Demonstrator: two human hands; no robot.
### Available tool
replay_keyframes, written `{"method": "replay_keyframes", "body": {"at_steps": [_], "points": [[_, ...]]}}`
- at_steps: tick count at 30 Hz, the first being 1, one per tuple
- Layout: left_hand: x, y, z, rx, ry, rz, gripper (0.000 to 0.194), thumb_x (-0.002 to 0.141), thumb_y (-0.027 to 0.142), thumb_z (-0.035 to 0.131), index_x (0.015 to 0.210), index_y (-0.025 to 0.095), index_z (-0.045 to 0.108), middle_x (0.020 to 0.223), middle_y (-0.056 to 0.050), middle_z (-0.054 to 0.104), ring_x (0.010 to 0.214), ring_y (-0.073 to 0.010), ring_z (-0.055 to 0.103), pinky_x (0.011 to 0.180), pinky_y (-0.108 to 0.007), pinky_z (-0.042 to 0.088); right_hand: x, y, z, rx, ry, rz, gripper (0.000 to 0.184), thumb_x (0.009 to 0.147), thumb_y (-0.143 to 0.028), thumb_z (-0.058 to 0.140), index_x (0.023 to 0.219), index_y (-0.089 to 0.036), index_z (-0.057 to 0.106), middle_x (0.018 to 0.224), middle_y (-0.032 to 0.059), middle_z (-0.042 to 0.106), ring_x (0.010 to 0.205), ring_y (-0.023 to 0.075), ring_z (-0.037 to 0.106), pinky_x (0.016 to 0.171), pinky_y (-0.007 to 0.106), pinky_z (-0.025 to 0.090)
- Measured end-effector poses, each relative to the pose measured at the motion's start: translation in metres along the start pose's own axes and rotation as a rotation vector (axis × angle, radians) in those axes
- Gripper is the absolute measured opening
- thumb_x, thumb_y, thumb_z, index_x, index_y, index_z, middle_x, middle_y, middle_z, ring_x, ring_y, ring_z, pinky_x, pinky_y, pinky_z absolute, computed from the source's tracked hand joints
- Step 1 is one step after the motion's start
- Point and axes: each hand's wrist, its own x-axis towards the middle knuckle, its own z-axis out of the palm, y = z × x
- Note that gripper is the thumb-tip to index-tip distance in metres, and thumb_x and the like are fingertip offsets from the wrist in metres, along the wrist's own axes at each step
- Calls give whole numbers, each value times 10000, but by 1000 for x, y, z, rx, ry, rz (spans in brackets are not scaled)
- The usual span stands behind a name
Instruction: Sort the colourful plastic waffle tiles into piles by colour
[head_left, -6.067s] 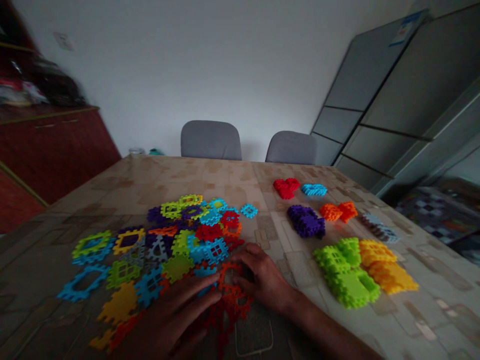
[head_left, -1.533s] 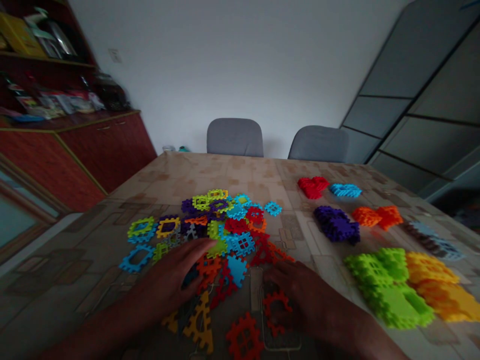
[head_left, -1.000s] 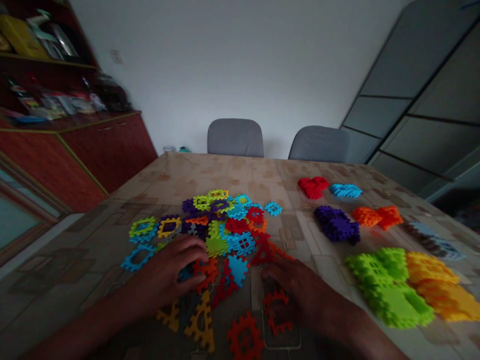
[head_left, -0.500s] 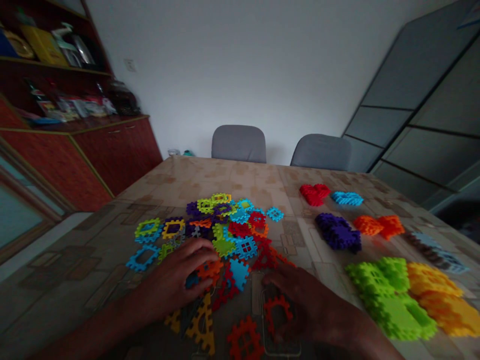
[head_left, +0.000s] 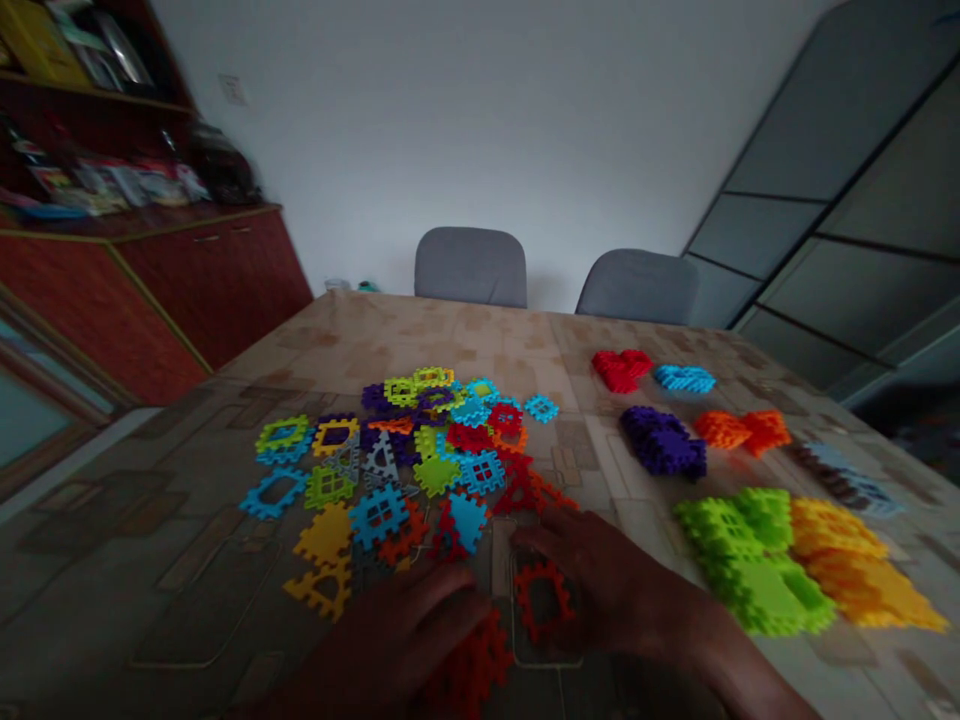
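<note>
Low in front, my left hand (head_left: 409, 635) has its fingers bent down on red toothed building pieces (head_left: 484, 660), partly hidden under it; it appears to grip one. My right hand (head_left: 611, 585) lies to the right with thumb and fingers apart, around an orange-red square frame piece (head_left: 541, 600) flat on the table. Beyond the hands spreads a loose pile of toothed plastic pieces: a blue window piece (head_left: 379, 516), a yellow square (head_left: 324, 534), a yellow triangle (head_left: 322, 588), a lime piece (head_left: 436, 474) and a red triangle (head_left: 516, 485).
Sorted by colour on the right stand stacks of red (head_left: 621, 370), blue (head_left: 685, 379), purple (head_left: 664, 441), orange (head_left: 742, 430), lime (head_left: 750, 560) and yellow pieces (head_left: 862, 560). Two grey chairs (head_left: 471, 265) stand behind the patterned table (head_left: 480, 335).
My left hand has drawn back from the pile toward me, onto the red pieces. A blue window piece and yellow pieces show where it was. My right hand stays by the frame piece.
</note>
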Motion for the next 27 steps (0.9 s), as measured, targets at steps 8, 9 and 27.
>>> {"method": "replay_keyframes", "body": {"at_steps": [8,9,27], "points": [[0,7,-21,-27,-145,-14,1137,645,430,933,1574,350,282,1404,-59,635,1176,-308,654,953,-365,575,-1,-4,3,-32,-8,13,721,646,-318,910,1297,-219,616,1359,112,588,1243,342,526,1042,459,425],[1,8,-21,-11,-132,-2,1118,644,414,936,1562,341,301,1339,-59,674,1117,-296,676,918,-354,584,-1,-4,3,-20,-5,8,672,663,-308,898,1271,-225,622,1331,98,601,1227,330,536,1033,446,428],[8,5,20,80,52,38,478,956,528,572,1337,242,527,1021,-65,677,903,-260,622,854,-395,486,22,-3,12,112,227,-220,323,903,-92,642,1190,-239,627,1241,53,648,1159,210,598,989,330,467]]}}
